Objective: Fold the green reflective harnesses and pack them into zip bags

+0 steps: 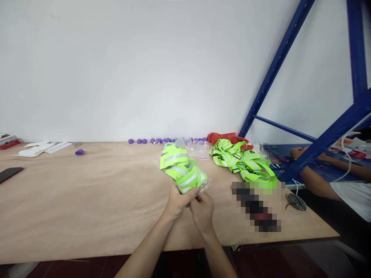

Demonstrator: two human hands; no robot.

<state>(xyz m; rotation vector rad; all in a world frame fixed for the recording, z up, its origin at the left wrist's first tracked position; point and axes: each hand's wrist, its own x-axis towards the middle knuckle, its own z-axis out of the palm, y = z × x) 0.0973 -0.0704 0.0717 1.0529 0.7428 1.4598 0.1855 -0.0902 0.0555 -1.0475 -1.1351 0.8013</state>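
Note:
Neon-yellow reflective straps with pale silver stripes sit bundled inside a clear plastic bag [183,168], raised above the wooden table. My left hand [177,199] is closed round the lower left of this bag, its thumb lying across the front. At the bag's lower right edge, my right hand [203,208] has its fingers curled in and pinched against the plastic. Both hands meet just below the bundle. Parts of the fingers are hidden behind the bag and behind each other.
Loose reflective straps [243,160] lie in a heap at right, beside a red bag [226,138]. Several purple rolls [158,141] line the wall. White papers [43,148] and a dark phone-like slab [10,174] are left. A blue metal frame [272,69] and another person's arm [319,183] stand right.

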